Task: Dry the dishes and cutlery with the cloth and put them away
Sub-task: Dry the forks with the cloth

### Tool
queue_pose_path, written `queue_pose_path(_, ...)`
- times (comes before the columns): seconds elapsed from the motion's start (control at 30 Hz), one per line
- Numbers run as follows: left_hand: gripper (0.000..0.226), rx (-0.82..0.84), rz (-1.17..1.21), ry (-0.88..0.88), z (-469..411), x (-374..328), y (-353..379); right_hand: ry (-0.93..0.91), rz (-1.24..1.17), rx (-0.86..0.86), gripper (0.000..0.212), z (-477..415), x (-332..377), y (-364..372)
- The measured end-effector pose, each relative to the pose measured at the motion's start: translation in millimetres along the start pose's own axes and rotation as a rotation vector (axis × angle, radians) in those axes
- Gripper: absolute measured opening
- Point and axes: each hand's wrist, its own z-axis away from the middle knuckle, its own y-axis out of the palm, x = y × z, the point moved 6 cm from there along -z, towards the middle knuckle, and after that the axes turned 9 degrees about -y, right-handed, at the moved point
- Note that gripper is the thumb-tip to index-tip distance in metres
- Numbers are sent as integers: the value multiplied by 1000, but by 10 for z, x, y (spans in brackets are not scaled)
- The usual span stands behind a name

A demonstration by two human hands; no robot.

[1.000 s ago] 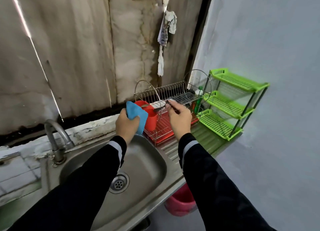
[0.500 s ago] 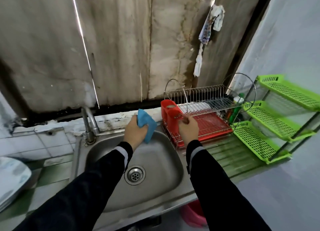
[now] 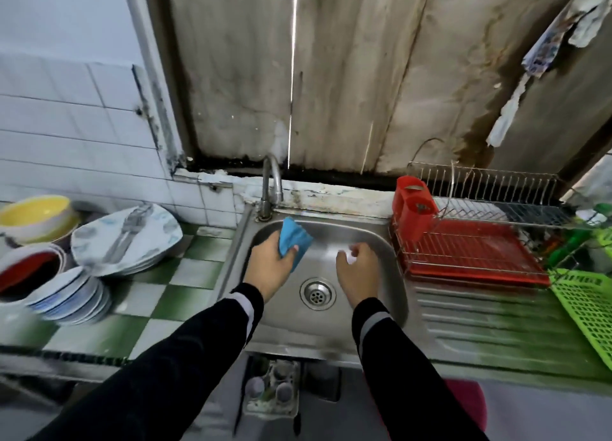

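- Left hand (image 3: 270, 270): my fingers grip the cloth (image 3: 294, 238) above the sink (image 3: 367, 324).
- Right hand (image 3: 357, 271): fingers slack, empty.
- Next, I judge: fetch the fork (image 3: 127, 228) off the plates (image 3: 162, 242).

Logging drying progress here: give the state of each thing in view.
Blue cloth: bunched, gripped by left hand.
Right hand: loosely curled, holding nothing.
Curved metal tap: no water visible.
Steel sink: no dishes inside.
Wire dish rack: no plates in slots.
Red cutlery holder: upright on rack.
Stack of white plates: metal fork on top.
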Motion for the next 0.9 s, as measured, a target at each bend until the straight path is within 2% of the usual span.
queue_pose_path(0.13, 33, -116, -38, -26, 124, 352, -512, -68, -23, 121, 24, 244, 269, 539)
queue_pose_path(0.3, 27, -205, -49, -112, 198, 804, -1176, -187, -53, 256, 20, 452, 729, 1145)
queue_pose_path(0.5, 25, -321, -106, -191, 259, 1492, -2229, -292, -49, 415, 26, 848, 1462, 2168)
queue_pose_path(0.73, 22, -362, -84, -231, 254, 2259, -3473, -294, 12, 553, 31, 1437, 2245, 3385)
queue_pose_path(0.9, 22, -357, -80, -179, 166, 2589, -4034, -205, -27, 542, 32, 1598, 2454, 3873)
